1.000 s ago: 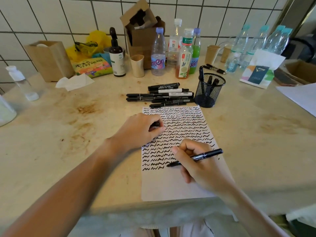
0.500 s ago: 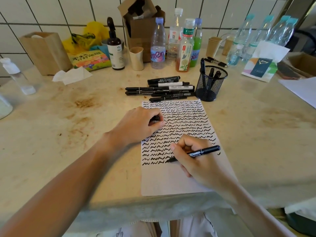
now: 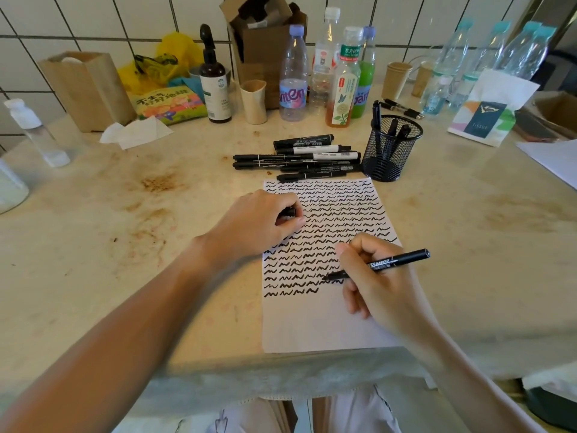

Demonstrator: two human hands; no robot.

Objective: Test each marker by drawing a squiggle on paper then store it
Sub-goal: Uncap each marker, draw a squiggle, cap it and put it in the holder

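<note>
— Drawing now, is it? Which hand is doing the work?

— The right hand (image 3: 379, 287) is gripping the marker (image 3: 379, 265), fingers (image 3: 351, 250) clamped round its barrel, and the tip is touching the paper (image 3: 315, 326) at the end of the second-lowest row of squiggles. The marker's long axis is running from the tip, low and to the left, up and away to the right.

— And the left hand?

— The left hand (image 3: 260, 221) is resting on the paper's left edge, fingers curled round a small black thing, probably the cap (image 3: 288, 211), though most of it is hidden.

— So where is the marker going afterwards?

— I'm judging it is heading for the mesh cup (image 3: 390, 151), which is standing just past the paper's far right corner, already holding a few markers upright. The right hand is the nearer one. The cap is lying to the left of the tip, so the hands are needing to meet first.

— What else is sitting around?

— A pile of markers (image 3: 299, 157) is lying crosswise just beyond the paper, left of the cup. The tabletop (image 3: 125, 245) is pale stone, stained brown in patches. Bottles (image 3: 292, 76), paper cups and a cardboard box are standing along a tiled wall.
</note>
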